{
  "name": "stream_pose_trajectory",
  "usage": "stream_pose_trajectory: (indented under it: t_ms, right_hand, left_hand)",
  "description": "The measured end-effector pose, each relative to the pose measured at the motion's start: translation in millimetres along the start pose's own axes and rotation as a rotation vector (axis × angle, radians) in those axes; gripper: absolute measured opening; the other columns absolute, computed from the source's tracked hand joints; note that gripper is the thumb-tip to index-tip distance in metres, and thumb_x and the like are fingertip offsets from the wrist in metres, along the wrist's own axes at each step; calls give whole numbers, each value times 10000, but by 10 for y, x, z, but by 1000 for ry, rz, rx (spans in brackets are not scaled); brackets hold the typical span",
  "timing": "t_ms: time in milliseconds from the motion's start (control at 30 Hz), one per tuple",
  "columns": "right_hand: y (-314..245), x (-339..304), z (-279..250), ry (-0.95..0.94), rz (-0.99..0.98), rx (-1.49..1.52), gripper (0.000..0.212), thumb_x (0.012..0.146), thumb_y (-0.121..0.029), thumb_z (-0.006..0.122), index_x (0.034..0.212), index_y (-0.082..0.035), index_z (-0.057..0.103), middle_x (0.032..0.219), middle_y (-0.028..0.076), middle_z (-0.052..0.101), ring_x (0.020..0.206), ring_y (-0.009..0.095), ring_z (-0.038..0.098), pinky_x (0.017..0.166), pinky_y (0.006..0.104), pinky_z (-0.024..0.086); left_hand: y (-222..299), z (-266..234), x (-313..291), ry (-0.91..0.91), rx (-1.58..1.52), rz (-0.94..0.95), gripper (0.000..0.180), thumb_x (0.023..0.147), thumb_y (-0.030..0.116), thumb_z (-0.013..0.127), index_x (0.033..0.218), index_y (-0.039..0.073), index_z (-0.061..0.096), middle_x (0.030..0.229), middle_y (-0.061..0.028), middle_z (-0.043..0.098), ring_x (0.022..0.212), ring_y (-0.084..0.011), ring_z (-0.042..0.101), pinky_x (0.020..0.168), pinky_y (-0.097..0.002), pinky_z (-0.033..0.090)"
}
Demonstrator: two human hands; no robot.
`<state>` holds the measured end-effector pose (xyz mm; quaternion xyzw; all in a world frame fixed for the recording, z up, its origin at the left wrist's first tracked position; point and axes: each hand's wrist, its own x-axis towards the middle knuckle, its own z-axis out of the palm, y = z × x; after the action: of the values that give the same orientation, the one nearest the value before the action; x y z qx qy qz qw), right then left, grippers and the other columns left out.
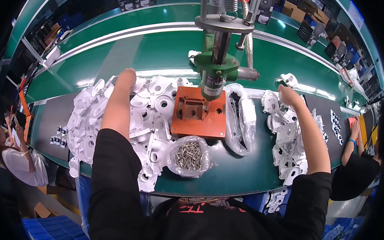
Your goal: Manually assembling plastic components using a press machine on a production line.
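My left hand (127,77) reaches to the far edge of a large heap of white plastic housings (91,111). Its fingers are hidden behind the back of the hand. My right hand (289,96) is stretched out over the far end of a smaller heap of white plastic housings (288,143). Just beyond it, a single white plastic part (289,79) lies on the green conveyor belt (160,50); whether the fingers touch it is not clear. Between my arms a green hand press (216,65) stands over an orange fixture block (198,125).
A clear bag of small metal pins (189,156) sits before the fixture. Beside it lies a clear bag with dark parts (240,122). Another white part (194,55) rests on the belt behind the press. Co-workers sit at left (25,164) and right (356,174).
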<state>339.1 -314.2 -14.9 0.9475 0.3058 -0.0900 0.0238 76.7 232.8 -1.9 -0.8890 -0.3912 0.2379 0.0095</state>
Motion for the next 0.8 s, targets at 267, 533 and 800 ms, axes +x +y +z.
stream_pose_trajectory:
  t_ms: [267,533,800]
  right_hand:
    - [-278,-312,-411,218,50,216,321,748,-54,556,1053,23,492,841,230,594,635,313,623,537,376,505]
    - [-1433,-1617,-782,-101,-340,858,326,832,-130,566,1130,-14,504,721,17,570,566,50,511,484,205,421]
    - [-2720,-2250,-469,-316,-653,1833,458,880,-204,516,1265,20,405,760,14,568,512,38,484,418,168,362]
  left_hand:
    - [-455,-69,-118,467,-352,243,302,660,55,635,930,-34,534,823,-189,637,706,-236,650,603,-341,515]
    - [-219,-270,-1866,269,-1268,929,272,774,34,579,1020,22,462,970,-98,578,884,-170,594,752,-298,490]
    - [189,634,-3283,244,-1626,1096,486,716,-134,592,1144,15,414,1146,-108,516,1044,-152,525,876,-282,430]
